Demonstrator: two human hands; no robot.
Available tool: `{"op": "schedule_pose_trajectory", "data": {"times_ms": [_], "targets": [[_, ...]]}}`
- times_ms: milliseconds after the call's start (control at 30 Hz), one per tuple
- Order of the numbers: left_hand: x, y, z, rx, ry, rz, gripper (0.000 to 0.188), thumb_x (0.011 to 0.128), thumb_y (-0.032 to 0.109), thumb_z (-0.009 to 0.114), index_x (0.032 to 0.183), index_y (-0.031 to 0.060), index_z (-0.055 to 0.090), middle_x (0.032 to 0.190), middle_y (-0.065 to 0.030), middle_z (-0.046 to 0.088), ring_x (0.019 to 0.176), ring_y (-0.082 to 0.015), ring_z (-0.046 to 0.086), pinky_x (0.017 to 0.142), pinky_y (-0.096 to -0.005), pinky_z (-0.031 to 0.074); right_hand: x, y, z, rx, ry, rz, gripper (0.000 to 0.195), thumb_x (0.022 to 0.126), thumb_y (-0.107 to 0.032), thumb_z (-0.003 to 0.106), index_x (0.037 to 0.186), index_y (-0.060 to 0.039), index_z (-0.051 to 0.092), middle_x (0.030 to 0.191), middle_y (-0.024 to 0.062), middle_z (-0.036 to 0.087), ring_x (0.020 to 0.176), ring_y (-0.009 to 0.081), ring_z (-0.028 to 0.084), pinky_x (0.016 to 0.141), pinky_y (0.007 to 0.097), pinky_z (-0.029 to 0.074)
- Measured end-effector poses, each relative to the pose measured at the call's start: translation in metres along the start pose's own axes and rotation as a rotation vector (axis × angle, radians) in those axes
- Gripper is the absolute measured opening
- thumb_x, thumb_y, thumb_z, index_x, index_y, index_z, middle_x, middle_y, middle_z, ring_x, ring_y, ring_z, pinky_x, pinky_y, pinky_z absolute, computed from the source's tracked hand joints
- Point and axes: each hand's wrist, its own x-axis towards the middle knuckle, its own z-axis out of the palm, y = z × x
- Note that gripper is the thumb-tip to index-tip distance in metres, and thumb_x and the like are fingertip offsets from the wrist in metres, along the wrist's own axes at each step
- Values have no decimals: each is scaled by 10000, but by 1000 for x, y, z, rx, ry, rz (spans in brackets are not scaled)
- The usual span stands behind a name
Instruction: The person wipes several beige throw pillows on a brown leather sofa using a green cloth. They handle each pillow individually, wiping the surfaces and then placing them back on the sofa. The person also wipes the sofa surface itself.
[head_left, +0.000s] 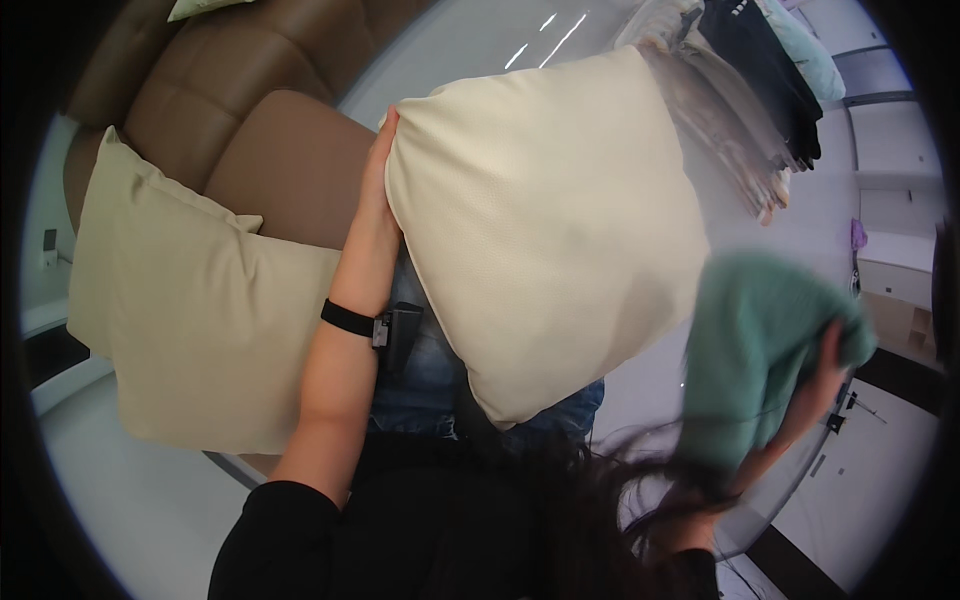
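Observation:
A cream leather-look cushion (540, 225) is in front of me, tilted above my lap. My left hand (384, 161) grips its left edge near the upper corner, where the cover is creased. Grey smudges or shadows show on the cushion's lower right face. Out to the right, my right hand (829, 352) holds a green cloth (750, 352), which is blurred and hangs down from the fingers. The cloth is close to the cushion's right edge; whether they touch I cannot tell.
More cream cushions (202, 315) lie to my left on a brown leather sofa (292, 150). Folded clothes (750, 90) are stacked at the upper right, beside a pale blue cushion or cloth (810, 52). White cabinets (889, 142) stand along the right side.

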Motion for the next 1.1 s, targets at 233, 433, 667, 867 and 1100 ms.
{"op": "schedule_pose_trajectory", "data": {"times_ms": [233, 433, 667, 867, 1100], "targets": [[0, 2, -15, 88, 31, 121, 485, 991, 510, 600, 1131, 49, 661, 1081, -95, 693, 985, -201, 675, 842, -335, 552, 102, 88, 128, -781, -660, -396, 468, 841, -36, 602, 1309, -33, 607, 1320, 146, 635, 1313, 302, 536, 1122, 440, 390], [-18, 7, -20, 160, 169, 134, 457, 995, 518, 592, 1043, 68, 656, 1010, -71, 683, 926, -181, 658, 802, -329, 539, 2, 83, 61, -790, -985, -237, 534, 724, -124, 516, 1226, -54, 684, 1356, 137, 631, 1408, 311, 477, 1213, 531, 240], [3, -2, -8, 117, 42, 61, 375, 1033, 469, 548, 1078, 108, 639, 1020, -40, 671, 890, -140, 645, 768, -293, 536, -99, 96, -67, -246, -390, 459, 365, 832, -276, 582, 1016, 17, 698, 1016, 159, 726, 911, 286, 681, 964, 405, 461], [5, 4, -12, 141, 24, 27, 377, 1048, 445, 527, 1121, 93, 645, 1046, -51, 685, 914, -153, 668, 765, -308, 562, 10, 43, -106, -347, 387, -61, 300, 949, -202, 631, 1171, -2, 649, 1092, 87, 674, 971, 211, 645, 920, 355, 506], [-11, 5, -20, 98, 34, 30, 363, 1060, 407, 512, 1110, 71, 641, 1034, -51, 692, 906, -155, 668, 789, -311, 567, 181, 92, 67, -708, -691, -168, 409, 947, -132, 561, 1345, -64, 624, 1242, 89, 666, 1179, 218, 601, 1013, 340, 471]]}}
